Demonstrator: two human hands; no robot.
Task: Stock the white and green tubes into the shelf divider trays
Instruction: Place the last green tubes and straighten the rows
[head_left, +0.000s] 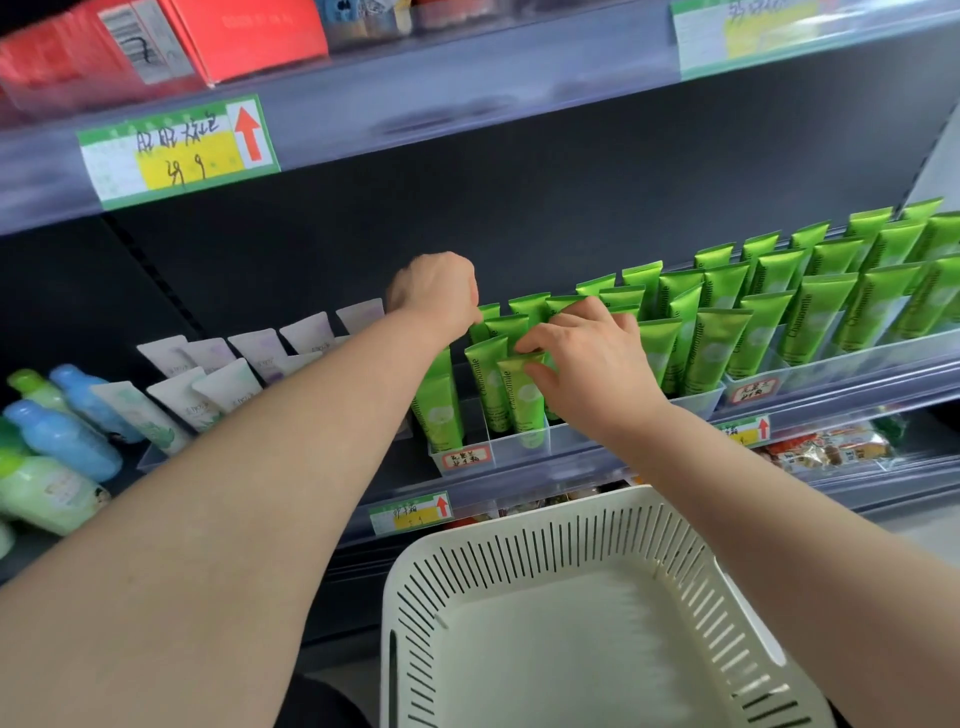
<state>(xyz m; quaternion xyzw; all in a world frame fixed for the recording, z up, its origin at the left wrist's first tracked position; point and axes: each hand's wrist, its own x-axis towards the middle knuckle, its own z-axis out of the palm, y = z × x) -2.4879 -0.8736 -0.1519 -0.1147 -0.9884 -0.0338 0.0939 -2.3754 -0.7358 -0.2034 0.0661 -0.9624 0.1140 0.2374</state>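
Green tubes (711, 343) stand upright in rows in clear divider trays (519, 452) along the middle shelf. White tubes (208, 384) lean in a tray to the left. My right hand (587, 358) pinches the top of a front green tube (527, 400) standing in the tray. My left hand (441, 291) reaches deeper into the shelf, behind the green rows; its fingers are hidden, so what it holds cannot be seen.
A white slotted basket (519, 571) sits below my arms, nothing inside it. Blue and green bottles (57, 431) lie at far left. Price labels (176, 150) hang on the shelf edges. Red boxes (234, 36) fill the shelf above, snack packs (826, 447) the one below.
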